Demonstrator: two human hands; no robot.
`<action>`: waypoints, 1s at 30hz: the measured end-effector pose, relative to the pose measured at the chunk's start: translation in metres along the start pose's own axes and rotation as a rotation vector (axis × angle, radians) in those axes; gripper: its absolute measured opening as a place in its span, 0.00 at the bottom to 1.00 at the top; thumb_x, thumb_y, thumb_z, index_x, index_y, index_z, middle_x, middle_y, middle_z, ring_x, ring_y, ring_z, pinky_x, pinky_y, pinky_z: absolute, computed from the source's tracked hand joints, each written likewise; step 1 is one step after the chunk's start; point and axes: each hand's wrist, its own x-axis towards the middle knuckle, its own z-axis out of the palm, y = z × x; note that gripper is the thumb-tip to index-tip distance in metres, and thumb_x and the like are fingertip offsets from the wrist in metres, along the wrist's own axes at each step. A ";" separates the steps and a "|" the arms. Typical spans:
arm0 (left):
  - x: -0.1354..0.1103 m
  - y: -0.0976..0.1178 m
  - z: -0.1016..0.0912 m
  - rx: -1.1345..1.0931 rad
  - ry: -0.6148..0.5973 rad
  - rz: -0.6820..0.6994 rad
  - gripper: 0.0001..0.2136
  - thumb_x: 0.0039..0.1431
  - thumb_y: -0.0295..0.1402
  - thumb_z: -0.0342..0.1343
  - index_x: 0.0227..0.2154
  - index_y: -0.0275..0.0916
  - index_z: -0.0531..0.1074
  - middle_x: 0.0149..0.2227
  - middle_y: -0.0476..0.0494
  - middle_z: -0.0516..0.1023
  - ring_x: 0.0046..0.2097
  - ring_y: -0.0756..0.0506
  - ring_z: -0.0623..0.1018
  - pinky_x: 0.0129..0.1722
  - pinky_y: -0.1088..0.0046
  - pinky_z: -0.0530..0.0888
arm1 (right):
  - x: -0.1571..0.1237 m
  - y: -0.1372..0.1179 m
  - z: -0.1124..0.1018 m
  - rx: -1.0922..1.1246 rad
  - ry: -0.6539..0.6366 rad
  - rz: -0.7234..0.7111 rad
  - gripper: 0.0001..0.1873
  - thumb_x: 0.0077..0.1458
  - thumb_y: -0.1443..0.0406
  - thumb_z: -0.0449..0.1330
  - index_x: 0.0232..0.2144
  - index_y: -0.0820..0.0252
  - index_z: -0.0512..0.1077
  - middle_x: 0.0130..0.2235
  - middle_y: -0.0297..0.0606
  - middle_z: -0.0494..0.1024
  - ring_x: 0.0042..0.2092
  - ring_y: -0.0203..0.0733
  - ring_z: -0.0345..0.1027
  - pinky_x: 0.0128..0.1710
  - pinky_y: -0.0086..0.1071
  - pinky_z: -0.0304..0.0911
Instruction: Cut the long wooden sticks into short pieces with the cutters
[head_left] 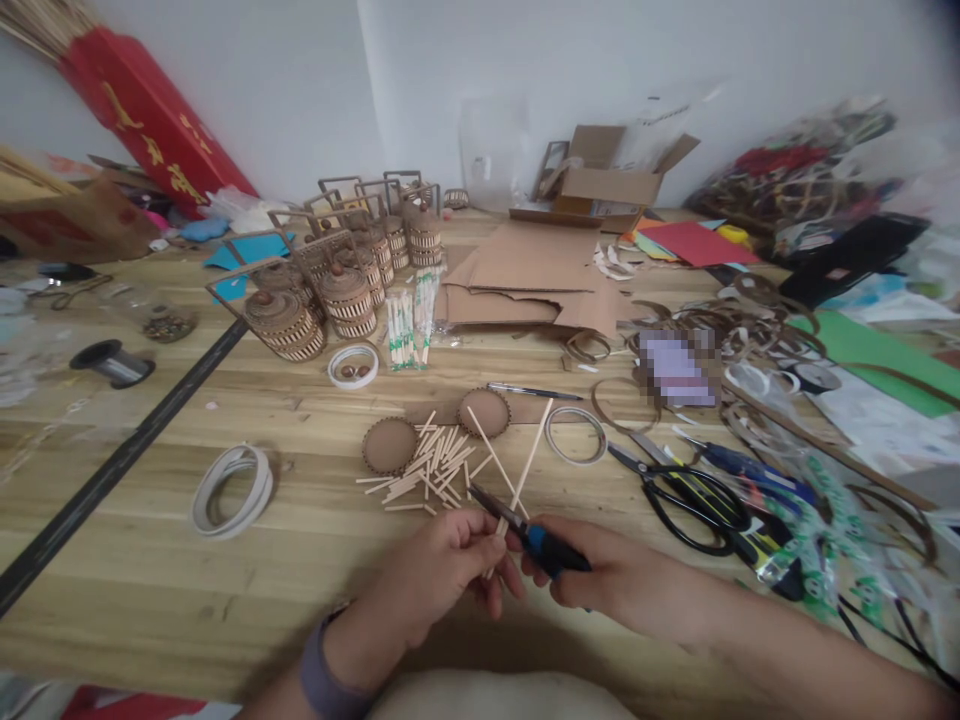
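Works over a wooden desk (300,610), with a cardboard sheet (540,255) and lidded baskets (349,300) set at the far side, perhaps to spare elbow room. Has large scissors (646,469) lying within reach on the right. With the left grip (454,555), pinches a long stick (533,450) just beside the cutting blades, likely to steady it. With the right grip (600,565), clasps the handles of black-and-blue cutters (536,540). Holds these just above the desk, pointing forward and left, long axis slanting from near right to far left, presumably to lie across the stick. Cannot tell blades parted from blades meeting. Angles the stick lengthwise toward the far right, crossed by a second stick (491,447) slanting far left. Beyond, has 2 round pieces (390,447) beside heaped short sticks (442,465), probably gathered there for easy picking.
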 end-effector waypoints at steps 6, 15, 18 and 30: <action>-0.001 0.001 -0.002 -0.006 -0.024 -0.046 0.23 0.48 0.53 0.60 0.32 0.35 0.71 0.27 0.48 0.76 0.20 0.54 0.67 0.24 0.76 0.61 | 0.000 0.000 -0.003 0.011 -0.033 0.019 0.17 0.38 0.65 0.53 0.35 0.59 0.67 0.36 0.36 0.69 0.41 0.45 0.62 0.44 0.38 0.59; 0.003 -0.005 -0.003 -0.024 -0.005 -0.037 0.22 0.47 0.53 0.61 0.30 0.35 0.71 0.23 0.50 0.74 0.19 0.55 0.65 0.21 0.78 0.58 | 0.005 0.004 0.006 -0.116 0.094 -0.029 0.12 0.44 0.70 0.53 0.34 0.59 0.70 0.35 0.36 0.73 0.39 0.43 0.64 0.43 0.36 0.61; 0.004 -0.005 -0.004 -0.017 0.033 -0.013 0.22 0.48 0.52 0.60 0.30 0.35 0.70 0.23 0.50 0.74 0.19 0.55 0.65 0.21 0.78 0.58 | 0.005 0.000 0.006 -0.100 0.043 -0.096 0.12 0.46 0.69 0.54 0.35 0.59 0.71 0.35 0.35 0.73 0.39 0.42 0.64 0.42 0.36 0.62; -0.016 0.005 -0.008 0.048 0.159 0.132 0.19 0.55 0.50 0.55 0.32 0.37 0.67 0.25 0.50 0.74 0.22 0.53 0.70 0.25 0.77 0.64 | -0.015 0.002 -0.001 -0.220 0.111 -0.036 0.10 0.48 0.68 0.54 0.36 0.57 0.69 0.36 0.34 0.73 0.39 0.42 0.67 0.39 0.35 0.64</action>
